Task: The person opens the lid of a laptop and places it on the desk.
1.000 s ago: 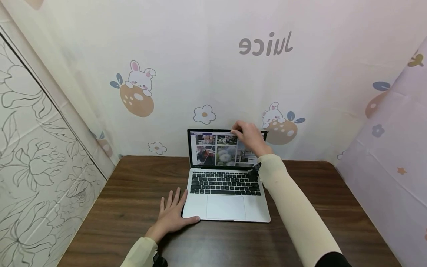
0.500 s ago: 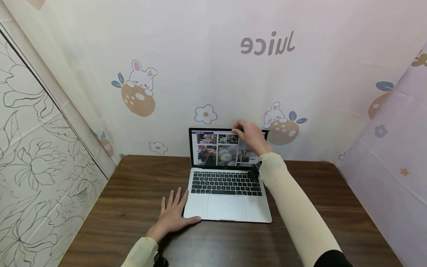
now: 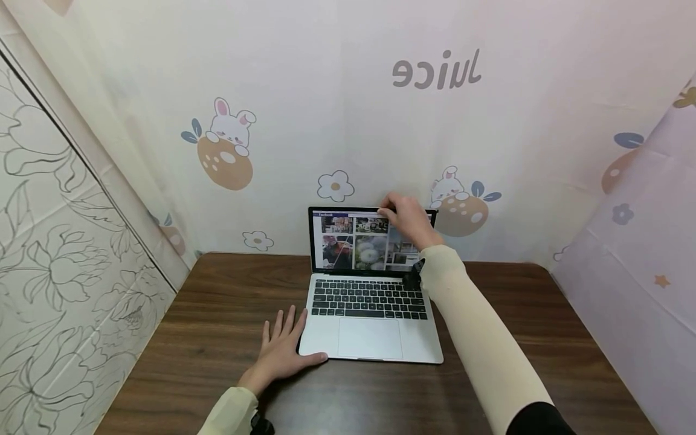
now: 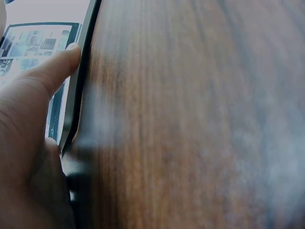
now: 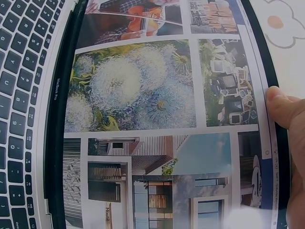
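A silver laptop point(image 3: 370, 338) stands unfolded on the wooden table, its lit screen point(image 3: 337, 251) showing a page of pictures. My right hand point(image 3: 406, 219) pinches the screen's top edge a little right of its middle. In the right wrist view the thumb point(image 5: 279, 102) lies on the screen's front rim, and the other fingers are mostly hidden behind it. At the laptop's front left corner my left hand point(image 3: 283, 352) rests with fingers spread on the table. Its thumb point(image 4: 64, 64) lies along the laptop's front edge.
The brown table point(image 3: 228, 302) extends to both sides of the laptop. A pale curtain point(image 3: 337, 121) printed with rabbits and flowers hangs close behind the screen. More printed cloth hangs at the left and right.
The screen's top edge has risen slightly in the head view, my right hand moving along with it. My left hand keeps its place at the corner.
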### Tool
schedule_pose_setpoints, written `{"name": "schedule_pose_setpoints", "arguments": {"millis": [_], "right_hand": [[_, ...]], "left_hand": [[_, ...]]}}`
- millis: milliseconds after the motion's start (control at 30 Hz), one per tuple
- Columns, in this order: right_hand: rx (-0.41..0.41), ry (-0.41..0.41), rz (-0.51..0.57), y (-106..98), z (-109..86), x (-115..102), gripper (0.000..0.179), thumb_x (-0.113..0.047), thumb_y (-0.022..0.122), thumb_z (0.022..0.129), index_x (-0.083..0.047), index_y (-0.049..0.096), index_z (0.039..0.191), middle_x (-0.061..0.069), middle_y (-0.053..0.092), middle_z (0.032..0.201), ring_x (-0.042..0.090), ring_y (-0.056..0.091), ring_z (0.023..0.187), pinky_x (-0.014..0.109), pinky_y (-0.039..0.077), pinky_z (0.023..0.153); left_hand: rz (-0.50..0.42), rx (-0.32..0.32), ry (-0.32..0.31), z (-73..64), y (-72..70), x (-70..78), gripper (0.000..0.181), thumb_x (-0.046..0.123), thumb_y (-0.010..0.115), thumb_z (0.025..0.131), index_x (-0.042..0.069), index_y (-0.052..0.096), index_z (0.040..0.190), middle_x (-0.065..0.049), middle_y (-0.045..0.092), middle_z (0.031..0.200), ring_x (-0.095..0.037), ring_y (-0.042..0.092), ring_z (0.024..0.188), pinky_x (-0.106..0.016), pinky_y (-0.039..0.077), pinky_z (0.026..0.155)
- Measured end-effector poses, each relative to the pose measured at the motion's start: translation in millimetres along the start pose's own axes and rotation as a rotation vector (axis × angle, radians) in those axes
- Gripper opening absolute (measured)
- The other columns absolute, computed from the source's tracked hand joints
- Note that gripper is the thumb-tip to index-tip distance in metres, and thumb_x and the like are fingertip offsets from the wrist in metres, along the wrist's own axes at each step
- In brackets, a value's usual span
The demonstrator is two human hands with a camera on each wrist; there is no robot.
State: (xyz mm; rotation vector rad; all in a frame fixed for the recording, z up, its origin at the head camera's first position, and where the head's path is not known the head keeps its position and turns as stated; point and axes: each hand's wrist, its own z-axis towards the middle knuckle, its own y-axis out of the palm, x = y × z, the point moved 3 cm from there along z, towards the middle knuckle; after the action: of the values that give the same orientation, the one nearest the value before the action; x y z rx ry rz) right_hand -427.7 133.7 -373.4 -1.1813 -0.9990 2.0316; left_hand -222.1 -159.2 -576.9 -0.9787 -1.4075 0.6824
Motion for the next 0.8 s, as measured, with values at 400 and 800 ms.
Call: {"name": "schedule_pose_setpoints", "arguments": {"millis": [400, 800], "right_hand": [[-0.025, 0.008, 0.017, 4.4, 7.8, 0.1, 0.015, -0.025, 0.063, 0.104, -0.012, 0.067, 0.109, 0.008, 0.072, 0.106, 0.025, 0.067, 0.09, 0.045, 0.054, 0.079], [-0.052, 0.01, 0.039, 4.5, 11.1, 7.9, 0.016, -0.025, 0.061, 0.105, -0.012, 0.067, 0.112, 0.011, 0.072, 0.104, 0.026, 0.066, 0.087, 0.044, 0.052, 0.075]], "left_hand": [[0.026, -0.026, -0.011, -3.2, -6.0, 2.5, 0.118, 0.084, 0.064, 0.076, 0.022, 0.02, 0.167, -0.013, 0.007, 0.174, -0.042, 0.0, 0.16, -0.068, -0.003, 0.123], [0.012, 0.002, -0.001, -2.0, -5.3, 4.6, 0.119, 0.085, 0.065, 0.075, 0.022, 0.022, 0.166, -0.014, 0.009, 0.174, -0.043, 0.001, 0.16, -0.068, -0.004, 0.123]]}}
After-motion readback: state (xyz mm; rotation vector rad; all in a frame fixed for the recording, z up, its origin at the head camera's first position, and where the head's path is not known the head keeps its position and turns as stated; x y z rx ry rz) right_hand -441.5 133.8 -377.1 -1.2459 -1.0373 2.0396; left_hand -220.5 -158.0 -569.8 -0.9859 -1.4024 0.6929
